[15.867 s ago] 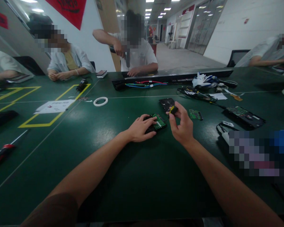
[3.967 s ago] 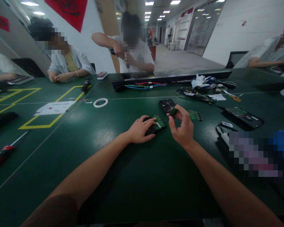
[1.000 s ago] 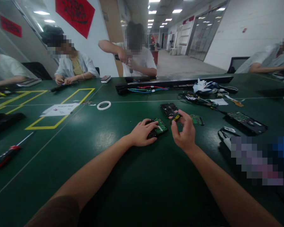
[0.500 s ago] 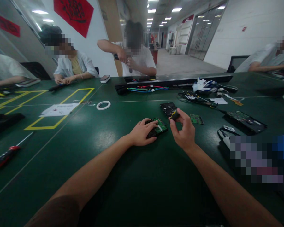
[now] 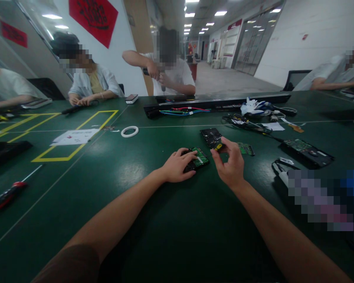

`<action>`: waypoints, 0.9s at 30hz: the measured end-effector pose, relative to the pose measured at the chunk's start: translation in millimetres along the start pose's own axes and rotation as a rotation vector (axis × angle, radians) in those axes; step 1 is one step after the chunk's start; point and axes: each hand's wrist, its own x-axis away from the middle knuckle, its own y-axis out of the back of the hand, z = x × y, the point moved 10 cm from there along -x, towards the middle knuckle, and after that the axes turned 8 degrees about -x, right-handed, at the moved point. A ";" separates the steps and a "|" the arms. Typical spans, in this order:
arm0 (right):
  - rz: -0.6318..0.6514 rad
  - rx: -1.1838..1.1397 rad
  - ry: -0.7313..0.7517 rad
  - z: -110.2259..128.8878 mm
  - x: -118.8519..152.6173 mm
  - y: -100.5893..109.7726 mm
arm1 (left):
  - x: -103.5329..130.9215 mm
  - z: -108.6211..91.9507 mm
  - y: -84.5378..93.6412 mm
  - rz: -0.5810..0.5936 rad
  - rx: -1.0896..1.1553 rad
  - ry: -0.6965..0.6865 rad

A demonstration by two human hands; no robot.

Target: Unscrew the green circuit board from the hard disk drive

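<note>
My left hand (image 5: pixel 179 166) rests over a hard drive (image 5: pixel 201 158) with a green circuit board facing up. Its fingers lie across the drive and its thumb presses along the near side. In my right hand (image 5: pixel 230 164), thumb and fingers pinch a small screwdriver (image 5: pixel 218 147) by its short yellow-and-black handle; its tip is not visible. Just beyond that hand lies a second drive (image 5: pixel 211 136), dark and without a visible green board. A loose green circuit board (image 5: pixel 246 148) lies to the right, partly behind my fingers.
Another hard drive (image 5: pixel 308 152) lies to the right, near cables (image 5: pixel 244 122) and white gloves (image 5: pixel 253 106). A long black housing (image 5: pixel 218 104) with wires crosses the back. To the left are a tape roll (image 5: pixel 129 131), paper (image 5: pixel 74 136) and a red-black screwdriver (image 5: pixel 8 195). Several people sit around the table.
The screwdriver's handle has turned in my right fingers, so more of its yellow part faces me. Both hands stay in nearly the same place; the view has shifted slightly.
</note>
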 end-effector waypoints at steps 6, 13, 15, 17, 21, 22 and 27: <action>0.018 0.016 -0.026 -3.6 0.4 -2.4 | -0.2 -0.1 0.7 0.008 0.009 0.005; 0.001 0.029 0.009 -0.8 -0.3 0.4 | -0.3 -1.1 0.8 0.006 0.011 0.002; 0.024 0.012 -0.007 -1.7 0.1 -2.3 | -0.2 -1.3 0.9 0.006 0.008 -0.003; 0.036 -0.011 -0.029 -3.2 0.9 -4.4 | -0.2 -1.5 1.2 0.007 0.004 -0.005; 0.022 -0.013 -0.045 -4.7 1.9 -4.6 | -0.2 -1.5 1.2 0.016 -0.004 0.002; 0.011 -0.009 -0.044 -4.6 1.9 -3.5 | -0.3 -1.5 1.1 0.018 -0.005 0.002; -0.017 0.014 -0.027 -1.4 1.8 -0.2 | -0.9 -0.9 0.8 0.015 0.005 0.004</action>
